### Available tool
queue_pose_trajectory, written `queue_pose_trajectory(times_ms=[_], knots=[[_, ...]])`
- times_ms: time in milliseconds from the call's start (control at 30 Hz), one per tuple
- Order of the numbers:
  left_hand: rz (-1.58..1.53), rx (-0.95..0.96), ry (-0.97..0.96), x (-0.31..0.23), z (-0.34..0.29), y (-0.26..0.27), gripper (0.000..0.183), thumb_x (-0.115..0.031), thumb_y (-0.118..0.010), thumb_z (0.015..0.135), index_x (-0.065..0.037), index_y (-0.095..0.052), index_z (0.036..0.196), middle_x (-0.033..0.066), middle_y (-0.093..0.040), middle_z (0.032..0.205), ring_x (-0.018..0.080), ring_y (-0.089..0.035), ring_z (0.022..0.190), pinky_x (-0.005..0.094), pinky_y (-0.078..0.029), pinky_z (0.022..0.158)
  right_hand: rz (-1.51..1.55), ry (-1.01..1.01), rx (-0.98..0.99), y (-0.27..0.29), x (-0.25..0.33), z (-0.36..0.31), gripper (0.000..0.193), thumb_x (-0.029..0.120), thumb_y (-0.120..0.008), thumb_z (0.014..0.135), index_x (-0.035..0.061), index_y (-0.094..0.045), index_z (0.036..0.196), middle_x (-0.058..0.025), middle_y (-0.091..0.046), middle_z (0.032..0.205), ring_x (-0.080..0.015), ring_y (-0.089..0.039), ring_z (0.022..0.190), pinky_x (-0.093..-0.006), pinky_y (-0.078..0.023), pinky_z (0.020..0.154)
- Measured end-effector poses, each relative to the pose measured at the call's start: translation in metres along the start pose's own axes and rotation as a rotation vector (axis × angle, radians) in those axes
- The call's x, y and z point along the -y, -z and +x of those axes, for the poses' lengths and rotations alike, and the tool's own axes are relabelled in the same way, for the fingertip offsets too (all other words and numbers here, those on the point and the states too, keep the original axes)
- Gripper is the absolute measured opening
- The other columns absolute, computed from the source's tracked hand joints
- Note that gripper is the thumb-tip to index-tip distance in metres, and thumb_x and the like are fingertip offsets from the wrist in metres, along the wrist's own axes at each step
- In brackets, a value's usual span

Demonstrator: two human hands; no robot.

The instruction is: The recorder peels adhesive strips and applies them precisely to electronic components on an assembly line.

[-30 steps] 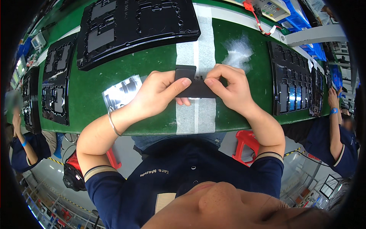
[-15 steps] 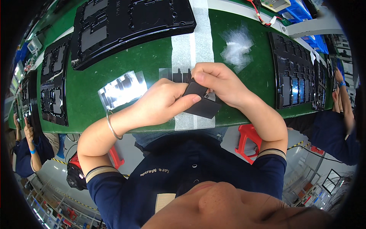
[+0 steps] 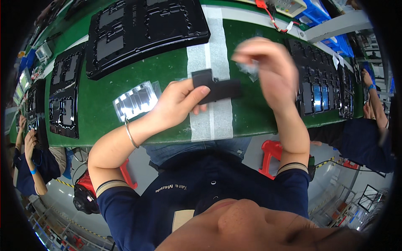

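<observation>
Off the black part (image 3: pixel 222 89), the right hand (image 3: pixel 272 69) has moved.

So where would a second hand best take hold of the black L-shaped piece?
Probably by the free end of the black L-shaped piece, from the right: its flat right leg sticks out uncovered there, while the left-hand grip has the left part, thumb on top. The right-hand grip is on that side, off it.

The left hand (image 3: pixel 178 100) is closed in a pinch, its thumb (image 3: pixel 202 90) pressing above and fingertips (image 3: pixel 203 108) curling underneath. Apart from this grip, to its right, the right hand (image 3: pixel 276 75) is raised, blurred, its fingers (image 3: pixel 259 48) bent leftward.
</observation>
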State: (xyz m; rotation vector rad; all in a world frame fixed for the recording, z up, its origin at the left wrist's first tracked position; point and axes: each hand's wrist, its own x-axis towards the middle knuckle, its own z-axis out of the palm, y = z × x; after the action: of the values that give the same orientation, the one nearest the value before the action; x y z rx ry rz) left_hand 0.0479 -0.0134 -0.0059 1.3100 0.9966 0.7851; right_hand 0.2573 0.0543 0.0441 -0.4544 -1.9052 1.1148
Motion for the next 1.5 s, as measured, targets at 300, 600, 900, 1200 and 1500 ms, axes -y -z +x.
queue_pose_trajectory(times_ms=[300, 600, 900, 1200, 1500], knots=[[-0.104, -0.032, -0.118, -0.009, -0.006, 0.005, 0.026, -0.022, -0.046, 0.093, 0.0, -0.059, 0.093, -0.0002, -0.057, 0.065, 0.004, -0.051, 0.056, 0.0197, -0.041, 0.049, -0.161, 1.122, -0.561, -0.02, 0.15, -0.06, 0.011, 0.011, -0.056, 0.075, 0.0049, -0.049, 0.082, 0.004, -0.055, 0.071, -0.0072, -0.051, 0.071, -0.0223, -0.042, 0.069], [0.005, -0.063, -0.159, -0.013, -0.008, 0.015, 0.025, -0.022, -0.05, 0.091, 0.0, -0.061, 0.09, -0.0014, -0.054, 0.062, 0.0053, -0.049, 0.053, 0.0206, -0.04, 0.048, -0.426, 1.159, -0.369, -0.02, 0.194, -0.066, 0.036, -0.011, -0.049, 0.065, -0.0118, -0.043, 0.1, -0.0188, -0.039, 0.117, -0.0312, -0.027, 0.125, -0.0348, -0.036, 0.093], [0.041, -0.088, -0.208, -0.012, -0.011, 0.013, 0.021, -0.02, -0.051, 0.09, -0.001, -0.06, 0.087, -0.0003, -0.052, 0.058, 0.006, -0.049, 0.052, 0.0224, -0.039, 0.047, -0.661, 1.606, -0.326, -0.081, 0.088, -0.06, 0.006, -0.002, -0.048, 0.072, -0.0007, -0.049, 0.078, -0.0056, -0.046, 0.085, -0.0179, -0.04, 0.09, -0.0275, -0.038, 0.078], [0.057, -0.05, -0.246, -0.016, -0.011, 0.015, 0.021, -0.02, -0.052, 0.09, 0.0, -0.061, 0.087, 0.0019, -0.052, 0.056, 0.0073, -0.05, 0.051, 0.0238, -0.039, 0.047, -1.05, 0.327, 0.568, -0.023, 0.079, -0.033, 0.006, 0.01, -0.055, 0.065, 0.0055, -0.057, 0.069, -0.0052, -0.053, 0.064, -0.009, -0.044, 0.055, -0.027, -0.036, 0.048], [0.08, 0.03, -0.19, -0.012, -0.006, 0.011, 0.024, -0.02, -0.05, 0.091, -0.001, -0.06, 0.101, 0.0028, -0.055, 0.06, 0.0083, -0.052, 0.053, 0.0245, -0.042, 0.049, -0.171, 0.006, -0.036, -0.033, -0.016, -0.002, 0.03, 0.003, -0.068, 0.071, 0.0029, -0.062, 0.1, -0.0092, -0.064, 0.089, -0.0148, -0.061, 0.073, -0.0249, -0.047, 0.061]])
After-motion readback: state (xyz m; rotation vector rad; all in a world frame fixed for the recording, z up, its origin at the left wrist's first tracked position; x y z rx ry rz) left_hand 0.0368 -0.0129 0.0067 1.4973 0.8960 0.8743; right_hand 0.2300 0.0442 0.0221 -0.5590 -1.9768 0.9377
